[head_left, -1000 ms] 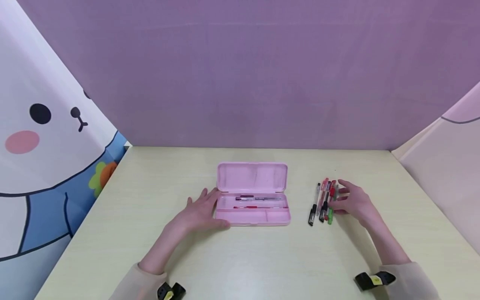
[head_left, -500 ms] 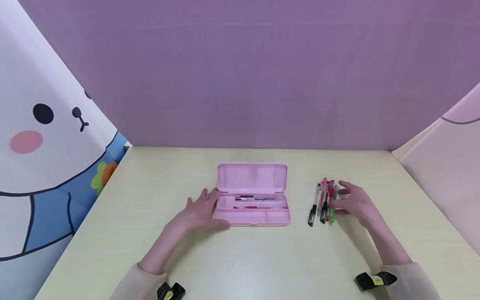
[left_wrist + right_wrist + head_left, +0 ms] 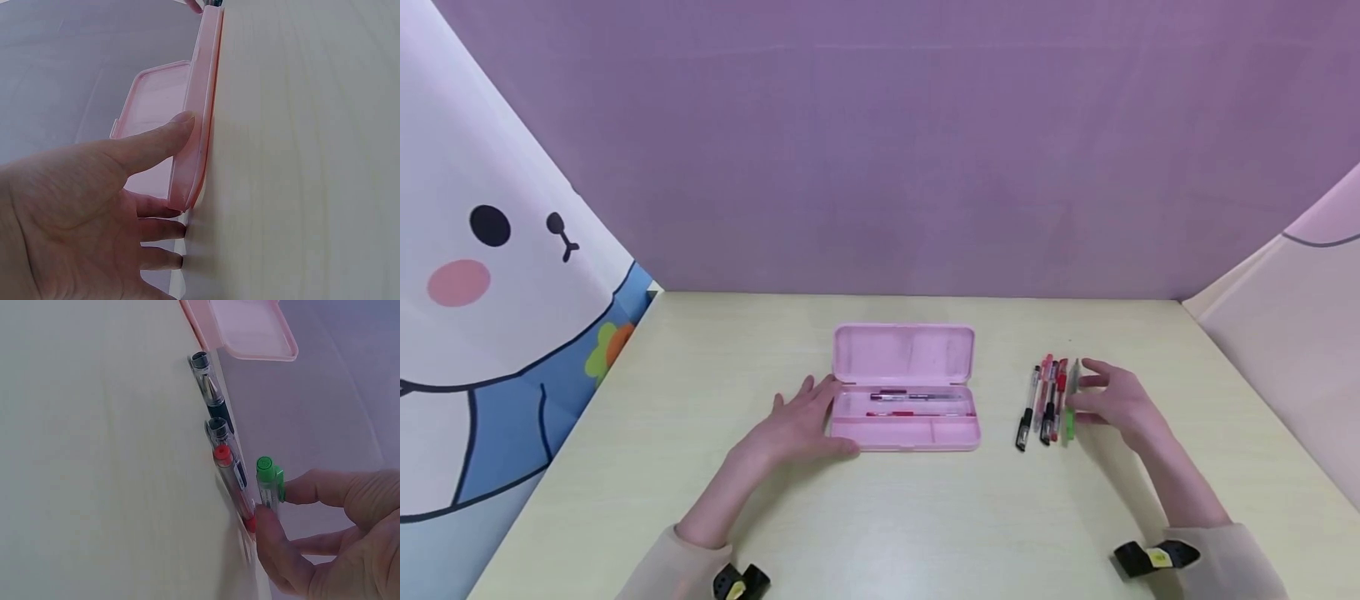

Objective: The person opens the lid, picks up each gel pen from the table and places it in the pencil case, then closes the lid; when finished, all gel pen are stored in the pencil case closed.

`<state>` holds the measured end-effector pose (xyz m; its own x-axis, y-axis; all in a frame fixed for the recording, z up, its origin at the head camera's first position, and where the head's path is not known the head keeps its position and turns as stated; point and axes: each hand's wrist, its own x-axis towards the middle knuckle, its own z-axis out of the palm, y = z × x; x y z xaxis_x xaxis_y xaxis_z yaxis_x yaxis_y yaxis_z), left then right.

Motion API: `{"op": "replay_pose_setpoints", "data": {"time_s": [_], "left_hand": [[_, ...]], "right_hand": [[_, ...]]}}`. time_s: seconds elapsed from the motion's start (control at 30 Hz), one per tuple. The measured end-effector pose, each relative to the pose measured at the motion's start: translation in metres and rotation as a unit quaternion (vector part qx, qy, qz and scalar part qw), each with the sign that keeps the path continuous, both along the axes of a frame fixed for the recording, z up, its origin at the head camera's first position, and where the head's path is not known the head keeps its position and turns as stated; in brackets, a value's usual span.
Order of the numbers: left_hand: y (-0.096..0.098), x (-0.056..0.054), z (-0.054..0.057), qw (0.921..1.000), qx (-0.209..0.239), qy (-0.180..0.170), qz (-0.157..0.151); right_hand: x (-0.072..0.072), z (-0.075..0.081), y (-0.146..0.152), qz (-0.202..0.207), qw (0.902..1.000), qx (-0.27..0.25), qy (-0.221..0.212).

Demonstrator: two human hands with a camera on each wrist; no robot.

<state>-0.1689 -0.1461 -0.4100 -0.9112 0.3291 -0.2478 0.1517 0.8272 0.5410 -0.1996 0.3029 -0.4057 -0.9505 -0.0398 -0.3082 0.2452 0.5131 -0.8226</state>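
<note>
Fingers (image 3: 275, 544) of the right hand (image 3: 1120, 410) pinch a green-ended pen (image 3: 265, 472), clamped on its barrel from both sides above a pale table (image 3: 925, 517). With 12 o'clock at the table's far edge, the pen stands at 3 o'clock of a loose row of pens (image 3: 1048, 412), a narrow gap now between them; a second ago its green end lay against the row. The separation suggests one more pen singled out for the pink pencil case (image 3: 880, 433), which lies at 9 o'clock of the row, its lid (image 3: 904, 354) opened toward 12. A dark pen (image 3: 917, 397) and a red pen (image 3: 917, 414) already lie in the long compartment, so the packing appears well short of done. The left hand (image 3: 797, 427), unmoved over that second, rests at the case's 9 o'clock end, thumb on the front wall, the other digits apart.

Hard to make out: whether the held pen is clear of the table; how many pens overlap in the row; and one left fingertip, hidden behind the case. The right wrist view cuts the case off at its 12 o'clock edge.
</note>
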Motion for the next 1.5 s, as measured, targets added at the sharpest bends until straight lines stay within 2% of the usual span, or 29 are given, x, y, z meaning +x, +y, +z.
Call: {"op": "replay_pose_setpoints", "data": {"time_s": [0.33,0.67,0.9,1.07,1.5], "left_hand": [[0.0,-0.003,-0.003,1.0,-0.005,-0.006,0.002],[0.002,-0.003,-0.002,1.0,-0.002,-0.005,0.001],[0.001,-0.004,-0.003,1.0,-0.007,-0.005,-0.001],[0.002,-0.004,-0.002,1.0,-0.008,-0.005,-0.003],[0.002,-0.004,-0.003,0.9999,-0.01,-0.003,-0.006]], "right_hand": [[0.001,-0.001,0.001,-0.012,0.9987,-0.021,0.046],[0.003,0.007,-0.011,-0.03,0.987,-0.04,0.153],[0.0,0.013,-0.028,-0.042,0.976,-0.116,0.179],[-0.004,0.019,-0.049,-0.033,0.9696,-0.144,0.196],[-0.014,0.025,-0.103,0.022,0.964,-0.116,0.238]]}}
